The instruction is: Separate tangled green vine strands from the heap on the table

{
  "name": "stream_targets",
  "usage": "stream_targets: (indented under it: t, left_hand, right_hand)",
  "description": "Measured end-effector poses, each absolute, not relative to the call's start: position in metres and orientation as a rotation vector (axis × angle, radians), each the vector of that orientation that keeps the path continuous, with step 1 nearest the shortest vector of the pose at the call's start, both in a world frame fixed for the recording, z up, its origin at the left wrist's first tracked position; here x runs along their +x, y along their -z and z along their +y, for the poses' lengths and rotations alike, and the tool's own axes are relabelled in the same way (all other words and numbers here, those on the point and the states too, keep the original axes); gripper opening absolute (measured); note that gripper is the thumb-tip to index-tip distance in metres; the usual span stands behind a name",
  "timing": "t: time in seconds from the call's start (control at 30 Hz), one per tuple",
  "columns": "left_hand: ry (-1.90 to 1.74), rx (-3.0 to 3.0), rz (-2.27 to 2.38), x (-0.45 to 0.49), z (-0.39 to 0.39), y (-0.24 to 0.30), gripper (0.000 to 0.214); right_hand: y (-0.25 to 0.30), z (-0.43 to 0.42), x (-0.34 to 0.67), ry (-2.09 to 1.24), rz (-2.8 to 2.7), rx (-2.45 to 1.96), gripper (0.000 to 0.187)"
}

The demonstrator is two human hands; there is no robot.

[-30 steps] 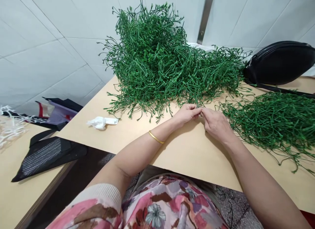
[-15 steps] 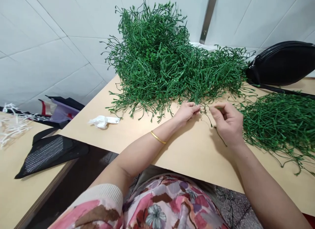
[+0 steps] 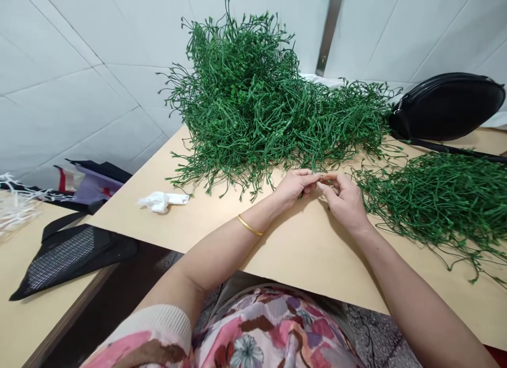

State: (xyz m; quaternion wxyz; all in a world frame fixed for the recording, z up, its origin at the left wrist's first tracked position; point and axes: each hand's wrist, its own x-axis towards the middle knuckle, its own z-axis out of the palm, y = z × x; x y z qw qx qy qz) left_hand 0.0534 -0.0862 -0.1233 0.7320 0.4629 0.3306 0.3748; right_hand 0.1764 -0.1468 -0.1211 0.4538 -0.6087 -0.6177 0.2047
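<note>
Left hand [image 3: 295, 187] and right hand [image 3: 344, 200] close, fingertips pinching a thin green plastic stem [image 3: 322, 178], its lie hidden by the fingers; tangled artificial foliage heap [image 3: 253, 114] just far of the grip; second heap [image 3: 439, 199] right, nearer the right hand.

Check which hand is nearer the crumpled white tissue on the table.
Left. The left hand is to the right of the crumpled white tissue; the right hand is farther right, on the left hand's far side from the tissue.
</note>
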Motion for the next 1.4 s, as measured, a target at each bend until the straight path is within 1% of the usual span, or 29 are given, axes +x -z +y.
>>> stream_targets:
  t: [0.1, 0.27, 0.33, 0.4, 0.57, 0.7, 0.83, 0.9, 1.0, 1.03, 1.1, 1.23, 1.3, 1.4]
  left_hand:
    - [-0.821, 1.048, 0.702, 0.053, -0.086, 0.125, 0.032]
    - [-0.798, 1.049, 0.676, 0.052, -0.085, 0.126, 0.025]
    - [-0.802, 1.033, 0.686, 0.052, -0.084, 0.126, 0.024]
    - [-0.806, 1.018, 0.691, 0.053, -0.084, 0.126, 0.024]
    - [-0.793, 1.02, 0.752, 0.054, -0.086, 0.122, 0.025]
    - [-0.802, 1.04, 0.759, 0.055, -0.09, 0.118, 0.03]
    - [-0.767, 1.012, 0.845, 0.058, -0.092, 0.114, 0.032]
    - [-0.808, 0.982, 0.893, 0.061, -0.09, 0.112, 0.033]
    - [-0.897, 0.936, 0.989, 0.066, -0.085, 0.112, 0.033]
    - [-0.915, 0.943, 1.004, 0.067, -0.084, 0.113, 0.033]
    - [-0.906, 1.002, 0.969, 0.067, -0.085, 0.115, 0.033]
    - [-0.846, 1.074, 0.878, 0.06, -0.088, 0.12, 0.032]
    - [-0.839, 1.054, 0.883, 0.057, -0.088, 0.122, 0.03]
    - [-0.869, 1.019, 0.907, 0.057, -0.087, 0.122, 0.029]
  right_hand:
    - [0.124, -0.142, 0.177, -0.561, -1.466, -1.498, 0.019]
    - [0.127, -0.137, 0.178, -0.721, -1.396, -1.437, 0.019]
    - [0.128, -0.137, 0.178, -0.819, -1.364, -1.407, 0.021]
    - [0.128, -0.137, 0.177, -0.85, -1.349, -1.437, 0.022]
    - [0.124, -0.139, 0.178, -0.665, -1.486, -1.681, 0.022]
    - [0.121, -0.139, 0.182, -0.572, -1.664, -1.694, 0.029]
    - [0.115, -0.146, 0.18, -0.393, -1.815, -1.666, 0.024]
    - [0.109, -0.153, 0.174, -0.352, -1.895, -1.6, 0.023]
    - [0.097, -0.166, 0.163, -0.446, -2.134, -1.285, 0.029]
    - [0.094, -0.168, 0.161, -0.43, -2.194, -1.189, 0.03]
    - [0.089, -0.17, 0.164, -0.251, -2.149, -1.176, 0.03]
    - [0.088, -0.16, 0.198, 0.251, -1.64, -1.589, 0.029]
    - [0.09, -0.155, 0.22, 0.459, -1.485, -1.771, 0.028]
    - [0.096, -0.152, 0.248, 0.599, -1.38, -1.984, 0.024]
